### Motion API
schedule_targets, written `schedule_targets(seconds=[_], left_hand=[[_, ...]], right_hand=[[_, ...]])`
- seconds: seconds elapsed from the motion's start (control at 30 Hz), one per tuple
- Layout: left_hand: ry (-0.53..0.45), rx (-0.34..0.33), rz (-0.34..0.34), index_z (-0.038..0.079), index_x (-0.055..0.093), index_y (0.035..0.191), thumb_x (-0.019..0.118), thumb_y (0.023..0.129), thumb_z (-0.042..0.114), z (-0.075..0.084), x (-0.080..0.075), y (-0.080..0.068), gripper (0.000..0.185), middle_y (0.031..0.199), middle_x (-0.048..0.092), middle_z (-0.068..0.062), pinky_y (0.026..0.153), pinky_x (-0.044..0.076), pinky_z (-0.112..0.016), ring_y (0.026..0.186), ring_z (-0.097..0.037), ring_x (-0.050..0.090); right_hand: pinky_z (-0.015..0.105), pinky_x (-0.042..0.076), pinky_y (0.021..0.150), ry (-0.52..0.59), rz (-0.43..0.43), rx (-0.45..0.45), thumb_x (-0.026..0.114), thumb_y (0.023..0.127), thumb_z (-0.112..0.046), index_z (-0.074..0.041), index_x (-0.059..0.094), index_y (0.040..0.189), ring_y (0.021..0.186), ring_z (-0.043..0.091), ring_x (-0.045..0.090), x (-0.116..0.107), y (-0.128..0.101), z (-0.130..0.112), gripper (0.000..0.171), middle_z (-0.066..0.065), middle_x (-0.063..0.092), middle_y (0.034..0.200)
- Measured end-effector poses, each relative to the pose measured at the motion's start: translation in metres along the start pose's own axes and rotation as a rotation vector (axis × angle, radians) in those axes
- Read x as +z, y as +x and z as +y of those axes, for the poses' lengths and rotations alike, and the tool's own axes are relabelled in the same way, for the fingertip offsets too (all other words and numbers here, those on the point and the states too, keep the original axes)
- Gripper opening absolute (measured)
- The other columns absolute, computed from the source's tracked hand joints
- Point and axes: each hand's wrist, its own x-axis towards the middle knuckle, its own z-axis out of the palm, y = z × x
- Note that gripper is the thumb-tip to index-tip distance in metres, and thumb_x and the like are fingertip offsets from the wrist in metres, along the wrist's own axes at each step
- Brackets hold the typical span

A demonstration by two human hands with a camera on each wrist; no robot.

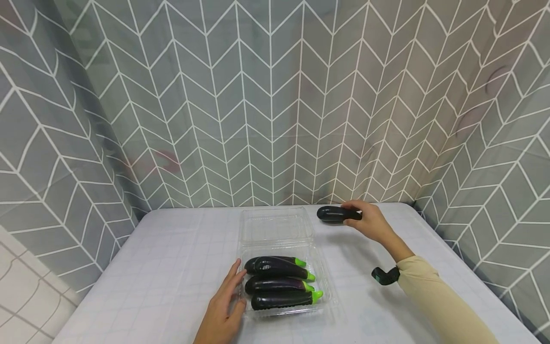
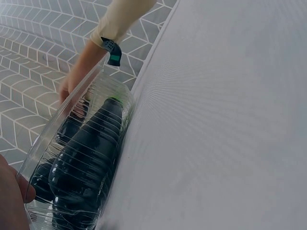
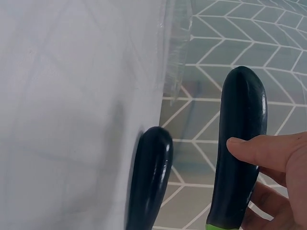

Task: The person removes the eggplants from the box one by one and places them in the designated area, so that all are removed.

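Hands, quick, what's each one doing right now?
Left hand: open, straight fingers resting against the clear plastic clamshell box.
Right hand: holding a dark purple toy eggplant.

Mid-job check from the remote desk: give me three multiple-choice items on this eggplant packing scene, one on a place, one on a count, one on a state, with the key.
1. Where does the left hand rest?
A. on the open lid
B. against the left end of the clear tray
C. on the wall cloth

2. How many eggplants lie in the tray?
A. two
B. six
C. four

3. What is the state of the eggplant in the right hand?
A. gripped and lifted off the table
B. lying loose inside the tray
C. cut in half

Key: 1 B, the head view shows the straight fingers touching the tray's left end. 2 C, four dark bodies with green stem ends are stacked there. 3 A, the right wrist view shows the fingers curled round the held eggplant, clear of the white surface.
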Motion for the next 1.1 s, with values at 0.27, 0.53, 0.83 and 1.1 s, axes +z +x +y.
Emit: schedule_targets(seconds=[0.27, 0.53, 0.83, 1.1], left_hand=[[0.035, 0.019, 0.007, 0.014, 0.046, 0.137, 0.059, 0.079, -0.003, 0.001, -0.001, 0.000, 0.062, 0.151, 0.026, 0.006, 0.095, 0.042, -0.043, 0.122, -0.008, 0.043], [0.044, -0.093, -0.034, 0.017, 0.046, 0.138, 0.057, 0.081, 0.002, 0.004, -0.001, 0.002, 0.060, 0.150, 0.024, 0.013, 0.102, 0.033, -0.041, 0.131, -0.006, 0.030], [0.038, -0.067, -0.027, 0.015, 0.047, 0.138, 0.058, 0.081, 0.000, 0.001, -0.001, 0.001, 0.060, 0.150, 0.025, 0.012, 0.101, 0.033, -0.040, 0.134, -0.006, 0.025], [0.054, -0.080, -0.036, 0.017, 0.046, 0.138, 0.058, 0.081, 0.002, 0.003, -0.001, 0.001, 0.060, 0.150, 0.024, 0.012, 0.102, 0.032, -0.041, 0.134, -0.007, 0.025]], right_hand=[[0.045, 0.046, 0.082, -0.021, -0.006, 0.016, 0.076, 0.076, -0.011, -0.007, 0.064, 0.114, 0.100, 0.026, 0.058, 0.004, -0.001, 0.007, 0.041, 0.008, 0.062, 0.113], [0.046, 0.045, 0.085, -0.039, -0.025, 0.044, 0.076, 0.075, -0.010, -0.007, 0.064, 0.113, 0.101, 0.028, 0.057, 0.011, -0.002, 0.018, 0.040, 0.009, 0.063, 0.110], [0.049, 0.042, 0.089, -0.085, -0.040, 0.014, 0.075, 0.074, -0.005, -0.003, 0.064, 0.112, 0.104, 0.033, 0.056, 0.020, -0.004, 0.028, 0.040, 0.013, 0.063, 0.110], [0.049, 0.040, 0.092, -0.130, -0.071, 0.020, 0.075, 0.073, -0.004, -0.002, 0.064, 0.112, 0.106, 0.034, 0.055, 0.028, -0.005, 0.035, 0.040, 0.014, 0.063, 0.111]])
